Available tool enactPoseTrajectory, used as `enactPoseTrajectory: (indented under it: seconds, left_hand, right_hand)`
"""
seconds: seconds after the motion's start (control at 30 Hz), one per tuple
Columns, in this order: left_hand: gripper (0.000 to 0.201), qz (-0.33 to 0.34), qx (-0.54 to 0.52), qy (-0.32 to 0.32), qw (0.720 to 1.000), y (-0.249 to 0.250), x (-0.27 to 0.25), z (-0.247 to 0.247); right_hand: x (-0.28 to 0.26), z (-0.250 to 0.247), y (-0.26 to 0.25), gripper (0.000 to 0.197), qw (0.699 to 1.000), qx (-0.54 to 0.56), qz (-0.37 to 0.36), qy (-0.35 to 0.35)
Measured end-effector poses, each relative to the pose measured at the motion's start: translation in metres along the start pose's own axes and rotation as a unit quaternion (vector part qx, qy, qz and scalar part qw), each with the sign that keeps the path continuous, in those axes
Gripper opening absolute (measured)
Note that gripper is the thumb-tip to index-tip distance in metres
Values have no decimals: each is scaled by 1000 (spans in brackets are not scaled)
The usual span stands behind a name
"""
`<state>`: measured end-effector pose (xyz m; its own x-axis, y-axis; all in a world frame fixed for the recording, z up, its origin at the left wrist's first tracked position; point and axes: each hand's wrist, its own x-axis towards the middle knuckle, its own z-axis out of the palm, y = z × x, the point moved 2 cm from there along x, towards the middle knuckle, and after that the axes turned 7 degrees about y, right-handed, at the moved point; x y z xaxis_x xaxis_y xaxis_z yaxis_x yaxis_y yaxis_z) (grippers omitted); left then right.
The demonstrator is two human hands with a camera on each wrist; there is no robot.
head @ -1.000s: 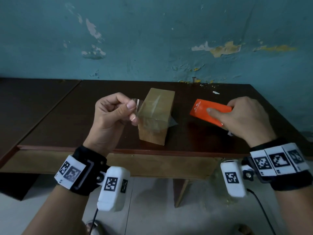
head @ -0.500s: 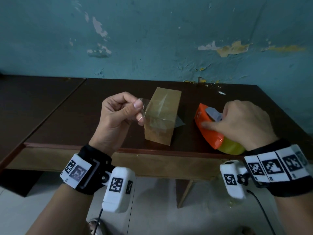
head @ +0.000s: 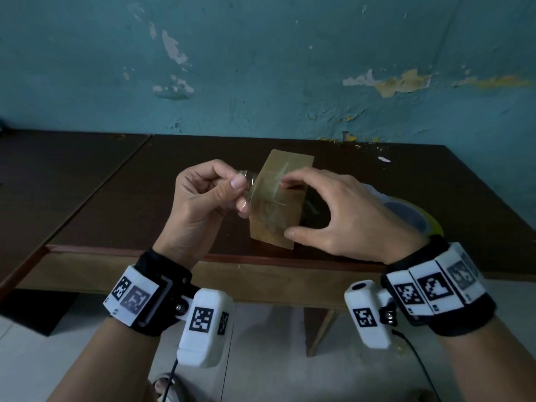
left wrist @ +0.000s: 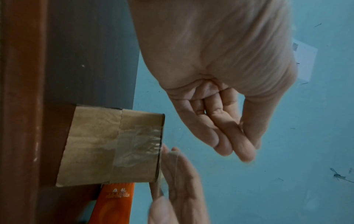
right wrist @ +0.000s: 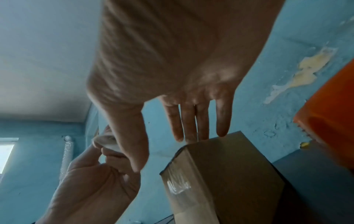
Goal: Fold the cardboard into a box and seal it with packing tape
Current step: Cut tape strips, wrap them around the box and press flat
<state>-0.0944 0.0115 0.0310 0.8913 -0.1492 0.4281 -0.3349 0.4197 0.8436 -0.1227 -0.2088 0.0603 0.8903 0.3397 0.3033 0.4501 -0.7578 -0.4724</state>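
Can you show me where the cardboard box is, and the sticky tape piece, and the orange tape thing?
cardboard box (head: 275,204): head view, on its top face.
tape piece (head: 250,181): head view, on the clear end pinched by the left hand (head: 203,204).
orange tape dispenser (left wrist: 114,201): left wrist view, on its orange body.

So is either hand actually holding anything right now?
The left hand pinches the loose end of the clear tape. The right hand is open over the box.

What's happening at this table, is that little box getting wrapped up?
A person is taping a small cardboard box shut on a dark table. Their left hand pinches the loose end of a clear tape strip beside the box. The right hand reaches over the box, fingers spread and touching its top. The orange tape dispenser sits to the right.
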Motion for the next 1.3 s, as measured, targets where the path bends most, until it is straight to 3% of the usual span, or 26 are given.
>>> enactPoseTrajectory:
  seconds: [0.27, 0.57, 0.77, 0.93, 1.17, 1.3]
  left_hand:
    - [18, 16, 1, -4, 1000, 4, 1, 4]
    - [18, 20, -16, -47, 999, 10, -2, 21]
    - [19, 33, -48, -59, 997, 16, 0, 19]
    - [22, 14, -57, -51, 997, 9, 0, 8]
    - [18, -12, -131, -107, 985, 9, 0, 15]
    - [19, -10, -137, -111, 984, 7, 2, 17]
  right_hand:
    - [5, 10, -4, 75, 995, -88, -28, 22]
    - [7, 13, -2, 56, 997, -57, -33, 45]
    - [9, 14, -2, 59, 997, -61, -18, 37]
    - [6, 9, -2, 76, 999, -53, -14, 5]
    - [0, -1, -8, 102, 998, 16, -23, -61]
    - [-3, -4, -15, 72, 990, 125, -65, -25]
